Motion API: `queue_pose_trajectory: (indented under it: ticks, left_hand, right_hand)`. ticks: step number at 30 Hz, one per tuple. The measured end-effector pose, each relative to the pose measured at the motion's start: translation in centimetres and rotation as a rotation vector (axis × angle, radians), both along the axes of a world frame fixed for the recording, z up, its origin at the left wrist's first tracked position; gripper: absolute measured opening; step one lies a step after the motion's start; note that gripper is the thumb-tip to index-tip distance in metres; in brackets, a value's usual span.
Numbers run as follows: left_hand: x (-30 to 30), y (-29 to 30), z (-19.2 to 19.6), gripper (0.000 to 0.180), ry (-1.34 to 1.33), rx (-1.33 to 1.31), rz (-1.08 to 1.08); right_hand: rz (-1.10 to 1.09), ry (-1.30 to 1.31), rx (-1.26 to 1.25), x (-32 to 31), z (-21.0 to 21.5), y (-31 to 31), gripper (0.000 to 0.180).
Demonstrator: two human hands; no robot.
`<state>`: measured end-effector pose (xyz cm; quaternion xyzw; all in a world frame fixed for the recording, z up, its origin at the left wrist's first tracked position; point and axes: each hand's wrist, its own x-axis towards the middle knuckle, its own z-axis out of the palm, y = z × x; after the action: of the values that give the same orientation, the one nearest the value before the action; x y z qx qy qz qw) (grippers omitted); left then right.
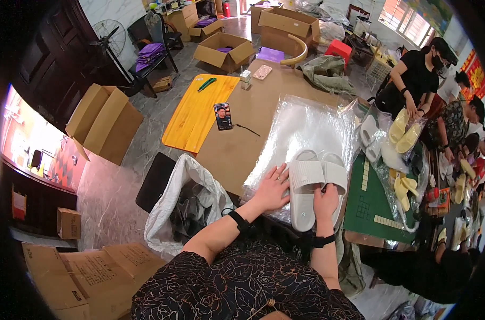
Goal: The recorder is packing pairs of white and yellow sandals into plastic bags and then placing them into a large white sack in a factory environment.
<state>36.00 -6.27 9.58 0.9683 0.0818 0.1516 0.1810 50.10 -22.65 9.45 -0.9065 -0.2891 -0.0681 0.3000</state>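
A pair of white slide sandals lies on a stack of clear plastic bags (pixel 290 125) in front of me; the left sandal (pixel 303 205) overlaps the right sandal (pixel 336 172). My left hand (pixel 274 189) rests flat, fingers spread, on the plastic beside the left sandal and holds nothing. Over the inner edges of the pair, my right hand (pixel 326 201) is closed, with its fingertips tucked at the straps. A small dark spot shows by those fingers; I cannot make out what it is.
A phone (pixel 223 116), a green cutter (pixel 206 84) and a small box (pixel 245 80) sit farther back. At left stands a white woven sack (pixel 170 213). On the right, a green mat (pixel 373 197) bears yellow sandals (pixel 402 191); a co-worker (pixel 413 77) handles more.
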Motion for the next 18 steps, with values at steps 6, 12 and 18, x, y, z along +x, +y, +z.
queue_pose_trajectory:
  ticks: [6, 12, 18]
  left_hand:
    - [0.02, -0.02, -0.24, 0.058, -0.008, -0.003, 0.002]
    - [0.02, 0.00, -0.20, 0.057, -0.007, -0.005, 0.003]
    - [0.00, 0.00, -0.04, 0.058, -0.008, -0.008, 0.002]
  right_hand:
    - [-0.002, 0.019, 0.006, -0.03, 0.01, 0.06, 0.029]
    - [-0.005, 0.017, -0.002, -0.10, 0.08, 0.08, 0.030]
    - [0.000, 0.010, 0.011, -0.10, 0.13, 0.17, 0.028]
